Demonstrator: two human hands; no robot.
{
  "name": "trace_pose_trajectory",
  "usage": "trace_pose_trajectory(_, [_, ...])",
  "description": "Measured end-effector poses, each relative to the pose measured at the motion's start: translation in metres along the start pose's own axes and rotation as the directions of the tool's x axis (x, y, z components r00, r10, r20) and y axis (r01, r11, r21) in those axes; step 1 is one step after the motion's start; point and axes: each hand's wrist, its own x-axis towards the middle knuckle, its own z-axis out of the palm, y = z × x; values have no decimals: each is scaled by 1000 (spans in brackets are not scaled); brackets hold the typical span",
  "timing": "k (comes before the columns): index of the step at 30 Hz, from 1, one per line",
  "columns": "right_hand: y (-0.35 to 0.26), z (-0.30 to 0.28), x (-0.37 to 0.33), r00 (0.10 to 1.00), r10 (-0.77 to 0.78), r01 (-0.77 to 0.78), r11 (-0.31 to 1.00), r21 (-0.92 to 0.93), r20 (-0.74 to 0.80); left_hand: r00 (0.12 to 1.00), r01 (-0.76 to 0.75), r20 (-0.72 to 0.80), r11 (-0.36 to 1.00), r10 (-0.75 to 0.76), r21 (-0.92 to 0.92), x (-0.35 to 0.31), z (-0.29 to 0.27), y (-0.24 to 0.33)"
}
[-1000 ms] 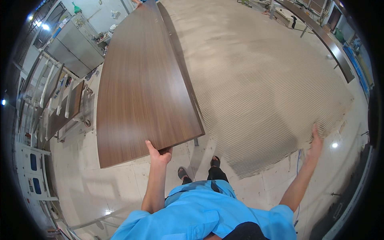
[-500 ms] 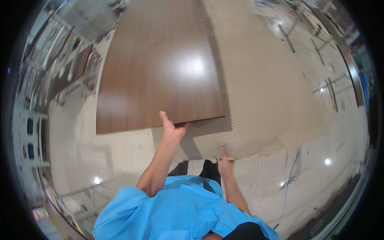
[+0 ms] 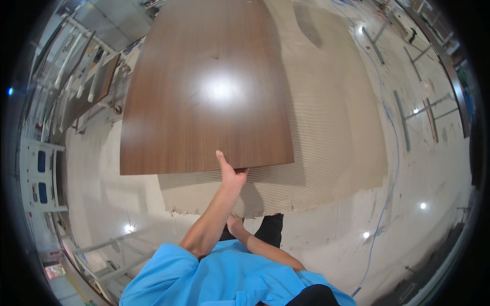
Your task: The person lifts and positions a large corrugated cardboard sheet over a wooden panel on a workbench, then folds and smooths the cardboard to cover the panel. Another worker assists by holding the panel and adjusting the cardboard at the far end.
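Head view | at head height, looking steeply down | wide fisheye | shirt [image 3: 209, 275] close, bottom centre | brown panel [image 3: 204, 112] beyond, upper centre

So the person's left hand [image 3: 233, 176] has the near edge of a big brown wood-grain board [image 3: 199, 117], thumb on top, fingers tucked underneath. Right hand [image 3: 235, 225] is down by the near edge of a ribbed tan sheet [image 3: 342, 148], partly behind the left forearm, so can't really tell if it's gripping anything. The board covers a good chunk of that sheet and throws a shadow on it. Blue cord [image 3: 396, 153] snakes along the floor to the right, metal frame [image 3: 109, 276] at lower left.
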Motion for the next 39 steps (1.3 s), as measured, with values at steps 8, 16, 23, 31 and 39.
trace_pose_trajectory(8, [42,45,-1,914,183,-31,920,-390,361,997,-29,-70,999,31,32,15,-7,-3])
trace_pose_trajectory(16, [-5,100,-7,818,230,-248,968,-38,528,999,-15,40,994,10,112,23,-14,-4])
trace_pose_trajectory(23, [-28,100,5,830,235,-255,966,-30,507,999,4,-48,986,4,167,40,-24,1])
trace_pose_trajectory(31, [-36,88,13,832,287,-264,958,-116,475,969,88,202,965,-140,245,36,-50,14])
trace_pose_trajectory(39, [-29,79,18,834,335,-255,939,-232,437,947,114,159,752,-281,650,19,-87,47])
